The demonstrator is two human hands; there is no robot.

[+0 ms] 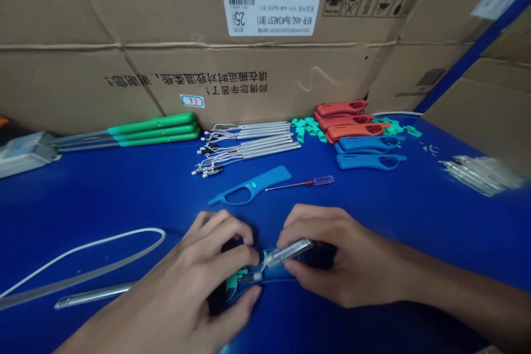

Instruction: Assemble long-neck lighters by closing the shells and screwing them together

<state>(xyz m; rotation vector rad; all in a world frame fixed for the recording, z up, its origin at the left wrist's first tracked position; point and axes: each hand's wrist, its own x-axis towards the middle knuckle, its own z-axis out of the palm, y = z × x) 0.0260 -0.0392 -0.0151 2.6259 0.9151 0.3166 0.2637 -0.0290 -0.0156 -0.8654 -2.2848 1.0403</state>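
Near the front of the blue table (124, 193), my left hand (207, 271) is closed around a blue plastic handle shell (249, 282) with a small green part inside it. My right hand (332, 254) pinches a clear, silvery tube piece (288, 251) and presses it into the shell's end. The metal tube (95, 294) sticking out to the left lies on the table. Both hands touch the same assembly.
A loose blue handle half (249, 188) and a small red-tipped screwdriver (305, 182) lie just beyond the hands. Farther back are green-handled rods (153, 128), wired metal tubes (249, 144), green clips (307, 127), red and blue shells (357, 133). Cardboard boxes (265, 38) wall the back.
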